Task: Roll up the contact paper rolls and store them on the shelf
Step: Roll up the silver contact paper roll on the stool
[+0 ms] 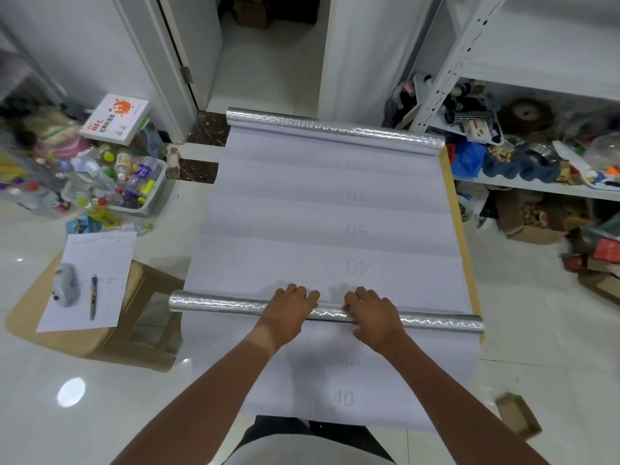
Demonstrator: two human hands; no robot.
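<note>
My left hand (289, 308) and right hand (370, 312) press open-palmed on the near silver contact paper roll (214, 305); uneven pushing could roll it crooked.

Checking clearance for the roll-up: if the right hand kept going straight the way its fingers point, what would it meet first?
Right hand points away from the person along the flat white backing sheet. The path looks free over the sheet until the far silver roll, probably first contact; depth is hard to judge.
</note>
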